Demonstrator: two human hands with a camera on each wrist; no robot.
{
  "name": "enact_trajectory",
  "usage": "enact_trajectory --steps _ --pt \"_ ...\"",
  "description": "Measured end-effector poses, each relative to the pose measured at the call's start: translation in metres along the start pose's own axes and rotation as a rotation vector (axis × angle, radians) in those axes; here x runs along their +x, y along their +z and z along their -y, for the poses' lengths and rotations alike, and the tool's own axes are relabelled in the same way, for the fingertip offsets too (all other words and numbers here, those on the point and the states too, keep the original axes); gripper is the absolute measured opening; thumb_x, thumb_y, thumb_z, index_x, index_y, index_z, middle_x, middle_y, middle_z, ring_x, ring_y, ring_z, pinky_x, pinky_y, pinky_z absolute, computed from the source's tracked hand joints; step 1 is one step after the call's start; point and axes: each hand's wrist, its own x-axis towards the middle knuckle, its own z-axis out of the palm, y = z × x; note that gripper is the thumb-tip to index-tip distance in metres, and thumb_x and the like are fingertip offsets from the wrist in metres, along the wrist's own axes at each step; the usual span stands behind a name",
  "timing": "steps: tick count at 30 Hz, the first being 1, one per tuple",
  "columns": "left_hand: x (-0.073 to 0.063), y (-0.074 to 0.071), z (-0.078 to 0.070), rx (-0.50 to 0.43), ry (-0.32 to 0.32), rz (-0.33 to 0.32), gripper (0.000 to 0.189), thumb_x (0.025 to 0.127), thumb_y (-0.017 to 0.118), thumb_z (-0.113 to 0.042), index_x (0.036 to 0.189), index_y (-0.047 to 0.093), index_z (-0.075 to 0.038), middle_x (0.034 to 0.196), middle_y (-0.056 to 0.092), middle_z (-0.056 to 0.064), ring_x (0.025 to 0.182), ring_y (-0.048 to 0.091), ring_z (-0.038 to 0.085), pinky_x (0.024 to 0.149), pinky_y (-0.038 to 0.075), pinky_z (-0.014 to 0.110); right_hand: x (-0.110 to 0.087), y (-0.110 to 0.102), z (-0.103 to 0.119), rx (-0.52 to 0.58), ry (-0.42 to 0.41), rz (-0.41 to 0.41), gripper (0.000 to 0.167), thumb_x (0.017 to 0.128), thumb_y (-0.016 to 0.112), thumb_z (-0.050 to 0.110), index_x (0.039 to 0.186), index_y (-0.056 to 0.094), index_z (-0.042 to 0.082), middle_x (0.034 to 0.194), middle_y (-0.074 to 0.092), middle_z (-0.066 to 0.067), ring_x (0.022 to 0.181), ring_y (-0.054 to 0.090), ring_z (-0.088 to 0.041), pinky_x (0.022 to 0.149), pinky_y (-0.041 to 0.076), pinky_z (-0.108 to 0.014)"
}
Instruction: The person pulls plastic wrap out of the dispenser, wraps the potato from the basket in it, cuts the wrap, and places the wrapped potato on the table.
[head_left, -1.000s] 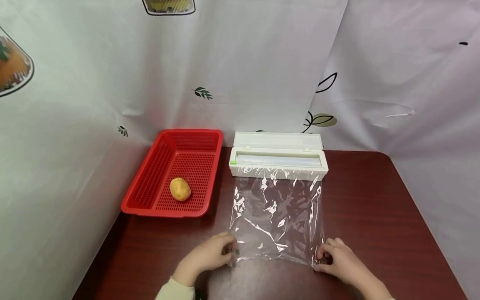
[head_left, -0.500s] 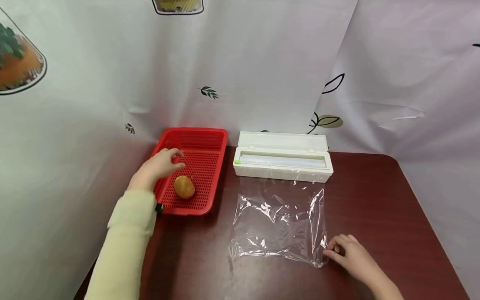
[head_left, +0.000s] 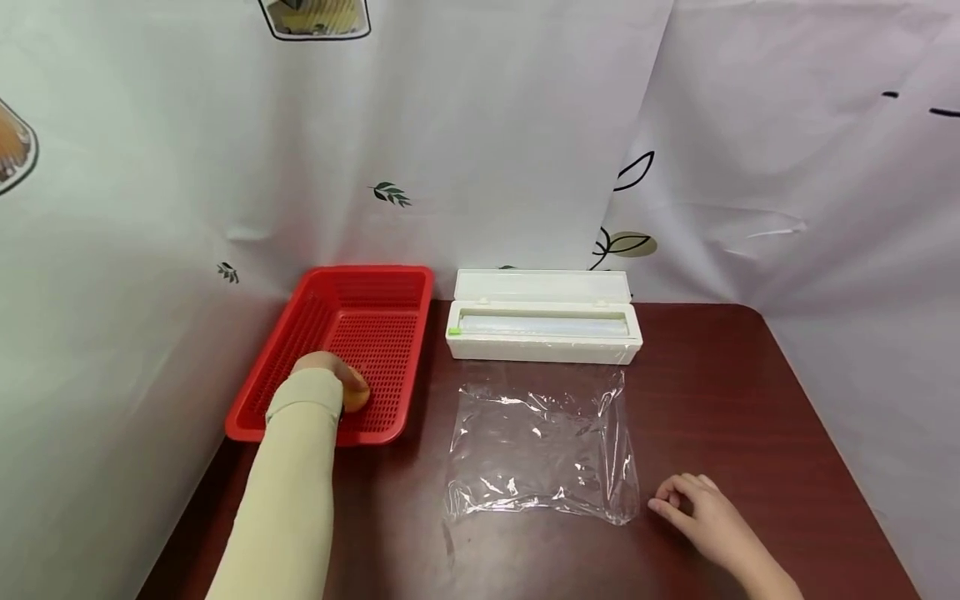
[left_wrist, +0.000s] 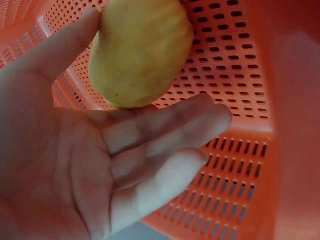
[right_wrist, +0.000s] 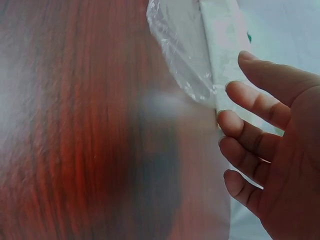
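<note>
My left hand [head_left: 327, 367] reaches into the red plastic basket [head_left: 417, 367] and holds a yellow, oval potato [head_left: 357, 397]. In the left wrist view the thumb lies against one side of the potato [left_wrist: 142, 52], the forefinger passes behind its lower end, and the other fingers extend below it. My right hand [head_left: 701, 512] is just off the near right corner of a sheet of clear plastic wrap [head_left: 536, 454], fingers loosely bent around nothing. The right wrist view shows that hand [right_wrist: 275, 132] apart from the wrap's edge [right_wrist: 180, 60].
Behind the wrap, a white dispenser box [head_left: 543, 348] stands with its lid up and a roll inside; the sheet still reaches toward its front. White patterned curtains [head_left: 487, 125] enclose the dark red table [head_left: 720, 400] at the back and sides.
My left hand has let go of the wrap's near left corner, moved to the basket and taken hold of the potato. My right hand has released the near right corner and stays near it.
</note>
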Motion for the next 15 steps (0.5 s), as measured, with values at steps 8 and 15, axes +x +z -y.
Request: enact_trajectory --steps 8,15 --pt "0.016 -0.002 0.003 0.550 0.199 -0.039 0.062 0.075 0.073 -0.024 0.122 0.044 0.003 0.109 0.048 0.022 0.096 0.047 0.034 0.073 0.048 0.039 -0.001 0.003 0.002 0.006 0.013 0.007 0.025 0.074 0.077 0.019 0.073 0.054 0.029 0.070 0.037 0.023 0.071 0.039 -0.003 0.060 0.035 -0.025" --pt "0.015 -0.007 0.001 0.686 0.468 0.004 0.070 0.080 0.067 -0.022 0.138 0.032 -0.002 0.124 0.039 0.028 0.106 0.042 0.038 0.084 0.040 0.048 0.000 0.003 0.002 0.009 0.013 -0.003 0.025 0.075 0.076 0.018 0.073 0.054 0.029 0.069 0.037 0.023 0.072 0.040 -0.004 0.061 0.035 -0.026"
